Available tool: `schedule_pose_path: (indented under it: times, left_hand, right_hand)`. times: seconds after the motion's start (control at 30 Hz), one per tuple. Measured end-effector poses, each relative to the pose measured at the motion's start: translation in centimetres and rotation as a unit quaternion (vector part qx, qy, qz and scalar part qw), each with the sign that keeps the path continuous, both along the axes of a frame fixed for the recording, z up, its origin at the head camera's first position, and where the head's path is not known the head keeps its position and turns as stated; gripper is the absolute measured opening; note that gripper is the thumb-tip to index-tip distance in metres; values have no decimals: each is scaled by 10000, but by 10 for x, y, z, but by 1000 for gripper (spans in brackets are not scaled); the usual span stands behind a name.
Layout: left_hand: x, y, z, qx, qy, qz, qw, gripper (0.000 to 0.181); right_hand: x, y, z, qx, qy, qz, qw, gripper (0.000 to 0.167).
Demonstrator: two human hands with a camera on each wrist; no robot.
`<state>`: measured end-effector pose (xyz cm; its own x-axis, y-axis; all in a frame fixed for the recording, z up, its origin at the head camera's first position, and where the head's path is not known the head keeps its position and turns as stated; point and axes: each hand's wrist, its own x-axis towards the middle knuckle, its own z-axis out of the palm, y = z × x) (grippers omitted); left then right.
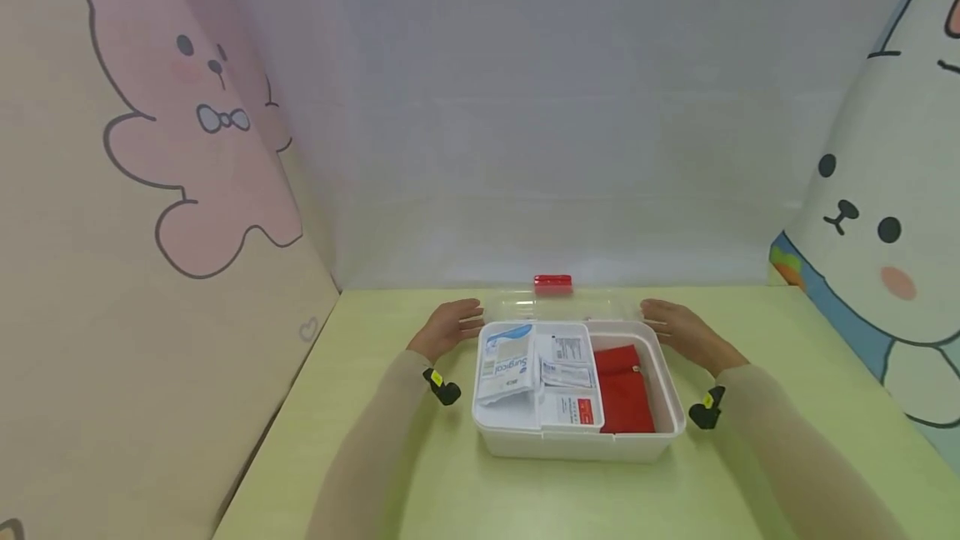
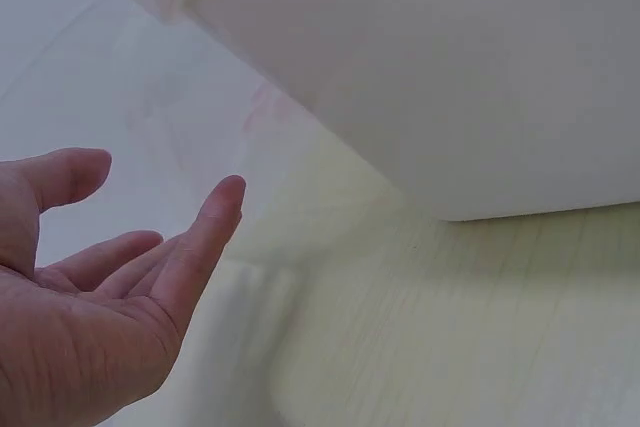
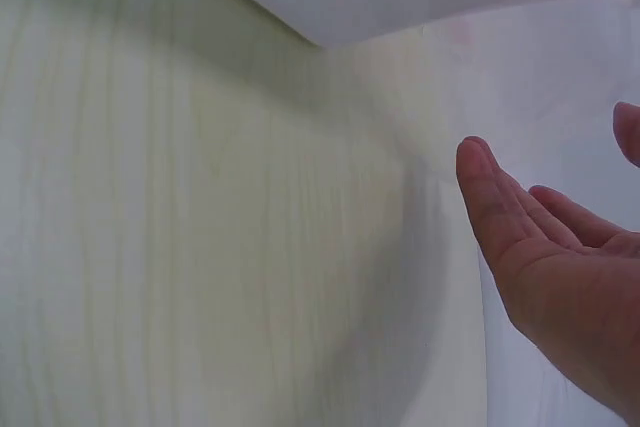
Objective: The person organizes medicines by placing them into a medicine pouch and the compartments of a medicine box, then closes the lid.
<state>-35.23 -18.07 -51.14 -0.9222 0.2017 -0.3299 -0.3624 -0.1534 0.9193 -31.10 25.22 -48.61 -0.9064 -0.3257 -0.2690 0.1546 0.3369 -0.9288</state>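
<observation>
A white plastic box [image 1: 577,446] sits on the table, its clear lid [image 1: 600,307] swung back behind it, with a red latch [image 1: 552,284] on the lid's far edge. A white tray [image 1: 510,417] fills the box's left part and holds a surgical packet [image 1: 506,365] and several small packets [image 1: 567,375]. To its right lies a red pouch [image 1: 622,394]. My left hand [image 1: 450,327] is by the box's back left corner, fingers loosely extended, holding nothing in the left wrist view. My right hand [image 1: 686,336], likewise holding nothing, is by the back right corner, close to the lid's end.
The box stands on a pale wood-grain table [image 1: 585,502]. A white cloth [image 1: 570,123] hangs along the table's far edge. Cartoon-printed sheets form the left side [image 1: 202,340] and the right side [image 1: 847,273].
</observation>
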Motion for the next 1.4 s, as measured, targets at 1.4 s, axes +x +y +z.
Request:
schedule_pose_path:
  times: [1.4]
  left_hand:
    - [-15,7,9,-78,348,-225,9991,49]
  right_hand:
    - [-7,-14,14,-452,225,47,9987,67]
